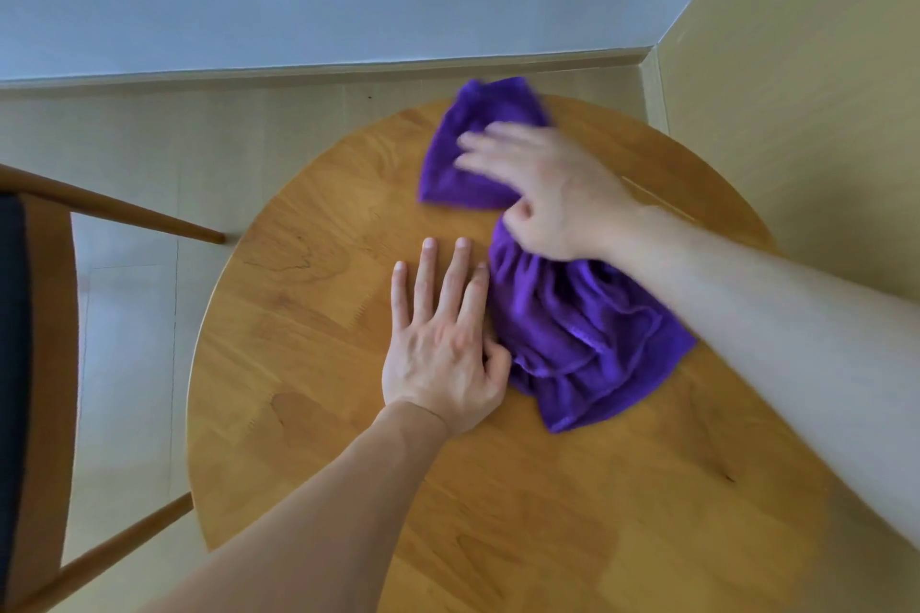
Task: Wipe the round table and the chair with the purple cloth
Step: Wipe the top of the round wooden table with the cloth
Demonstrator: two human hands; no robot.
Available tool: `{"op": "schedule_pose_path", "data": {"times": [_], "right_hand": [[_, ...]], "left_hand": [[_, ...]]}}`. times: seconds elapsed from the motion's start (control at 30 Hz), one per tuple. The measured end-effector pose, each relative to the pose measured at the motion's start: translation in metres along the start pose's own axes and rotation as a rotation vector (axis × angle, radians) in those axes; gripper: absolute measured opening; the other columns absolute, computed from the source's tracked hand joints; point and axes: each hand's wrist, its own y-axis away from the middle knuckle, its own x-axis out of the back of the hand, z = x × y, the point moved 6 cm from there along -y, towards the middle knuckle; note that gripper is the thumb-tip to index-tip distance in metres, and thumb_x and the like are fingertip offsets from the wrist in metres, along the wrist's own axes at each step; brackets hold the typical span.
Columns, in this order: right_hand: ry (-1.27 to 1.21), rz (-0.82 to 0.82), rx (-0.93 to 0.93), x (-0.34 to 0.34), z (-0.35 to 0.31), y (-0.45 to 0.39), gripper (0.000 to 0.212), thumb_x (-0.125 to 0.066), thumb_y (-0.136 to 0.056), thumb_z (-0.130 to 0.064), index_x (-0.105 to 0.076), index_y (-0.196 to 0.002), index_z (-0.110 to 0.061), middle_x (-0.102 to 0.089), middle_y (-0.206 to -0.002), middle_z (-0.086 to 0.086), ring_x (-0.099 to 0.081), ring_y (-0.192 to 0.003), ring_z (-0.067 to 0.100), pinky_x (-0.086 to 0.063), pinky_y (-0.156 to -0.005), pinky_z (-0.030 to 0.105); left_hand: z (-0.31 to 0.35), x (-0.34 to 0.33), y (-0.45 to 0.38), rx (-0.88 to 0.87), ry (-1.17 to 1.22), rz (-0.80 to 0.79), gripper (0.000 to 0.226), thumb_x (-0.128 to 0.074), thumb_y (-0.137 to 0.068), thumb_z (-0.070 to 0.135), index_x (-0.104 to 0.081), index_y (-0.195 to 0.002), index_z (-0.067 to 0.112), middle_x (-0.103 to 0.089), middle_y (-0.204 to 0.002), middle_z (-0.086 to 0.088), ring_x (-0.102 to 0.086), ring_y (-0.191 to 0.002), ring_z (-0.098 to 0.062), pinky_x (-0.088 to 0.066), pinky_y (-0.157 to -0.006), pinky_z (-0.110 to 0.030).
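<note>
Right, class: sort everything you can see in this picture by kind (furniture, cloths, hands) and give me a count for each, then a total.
Furniture: 2, the round table and the chair beside it.
Cloths: 1, the purple cloth on the table.
Hands: 2, the left hand flat on the table, the right hand pressing on the cloth.
Total: 5

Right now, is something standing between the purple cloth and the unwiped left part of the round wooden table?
Only the left hand, lying flat on the round wooden table against the purple cloth. The right hand presses the cloth.
</note>
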Motion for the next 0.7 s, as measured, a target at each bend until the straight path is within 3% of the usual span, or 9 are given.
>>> {"op": "schedule_pose_path", "data": {"times": [0.1,0.2,0.23,0.3,0.43,0.53,0.6,0.7], "right_hand": [[-0.056,0.236,-0.493,0.026,0.065,0.022,0.067,-0.045,-0.074,-0.018,-0.058,-0.139,-0.012,-0.053,-0.150,0.008,-0.045,-0.140,0.032,-0.033,-0.119,0.045],[0.001,0.235,-0.890,0.028,0.070,0.021,0.048,-0.049,-0.074,-0.016,-0.059,-0.122,-0.011,-0.060,-0.131,0.010,-0.050,-0.128,0.036,-0.037,-0.110,0.047],[0.029,0.217,-0.914,0.027,0.060,0.012,0.049,-0.052,-0.074,-0.014,-0.057,-0.123,-0.012,-0.059,-0.133,0.008,-0.048,-0.129,0.035,-0.036,-0.110,0.048],[0.061,0.184,-0.781,0.020,0.027,-0.014,0.059,-0.057,-0.074,-0.013,-0.053,-0.132,-0.015,-0.051,-0.145,0.005,-0.041,-0.137,0.031,-0.035,-0.112,0.050],[0.071,0.016,-0.188,-0.020,-0.068,-0.044,0.071,-0.059,-0.082,-0.015,-0.044,-0.151,-0.023,-0.032,-0.165,-0.006,-0.027,-0.150,0.023,-0.024,-0.118,0.045],[-0.027,-0.059,0.039,-0.023,-0.068,-0.034,0.067,-0.050,-0.082,-0.012,-0.051,-0.149,-0.021,-0.039,-0.162,-0.005,-0.032,-0.150,0.023,-0.024,-0.120,0.044],[-0.038,0.118,-0.060,-0.007,-0.024,-0.020,0.068,-0.043,-0.075,-0.014,-0.061,-0.141,-0.015,-0.051,-0.154,0.003,-0.044,-0.142,0.030,-0.036,-0.114,0.049],[-0.030,0.367,-0.528,0.017,0.050,0.027,0.068,-0.041,-0.075,-0.015,-0.060,-0.140,-0.012,-0.052,-0.152,0.005,-0.046,-0.140,0.031,-0.039,-0.113,0.051]], "left_hand": [[-0.001,0.000,0.000,-0.005,-0.007,-0.005,0.075,-0.046,-0.079,0.031,-0.041,-0.150,0.009,-0.021,-0.167,-0.009,-0.002,-0.156,-0.034,-0.007,-0.124,-0.059],[0.000,0.000,0.000,-0.010,-0.012,-0.004,0.074,-0.047,-0.079,0.031,-0.040,-0.150,0.008,-0.021,-0.167,-0.010,-0.002,-0.156,-0.036,-0.006,-0.124,-0.060],[0.000,0.000,0.000,-0.011,-0.018,-0.006,0.074,-0.046,-0.080,0.032,-0.040,-0.150,0.008,-0.022,-0.167,-0.010,-0.003,-0.156,-0.036,-0.006,-0.124,-0.060],[0.000,0.000,0.000,-0.008,-0.023,-0.013,0.073,-0.044,-0.080,0.033,-0.040,-0.149,0.008,-0.022,-0.166,-0.011,-0.003,-0.156,-0.037,-0.006,-0.123,-0.061],[0.000,0.001,0.000,-0.006,-0.031,-0.030,0.064,-0.049,-0.079,0.034,-0.044,-0.138,0.009,-0.039,-0.154,-0.015,-0.016,-0.152,-0.041,-0.006,-0.123,-0.061],[0.001,0.002,0.000,-0.010,-0.028,-0.017,0.066,-0.050,-0.078,0.033,-0.044,-0.139,0.010,-0.039,-0.154,-0.014,-0.016,-0.152,-0.040,-0.007,-0.123,-0.060],[0.000,0.002,-0.001,-0.014,-0.017,0.000,0.070,-0.048,-0.080,0.033,-0.043,-0.145,0.010,-0.030,-0.163,-0.011,-0.006,-0.155,-0.037,-0.006,-0.124,-0.059],[0.000,0.001,0.000,-0.015,-0.008,0.004,0.072,-0.045,-0.082,0.032,-0.041,-0.149,0.009,-0.022,-0.166,-0.009,-0.001,-0.156,-0.035,-0.005,-0.124,-0.059]]}}
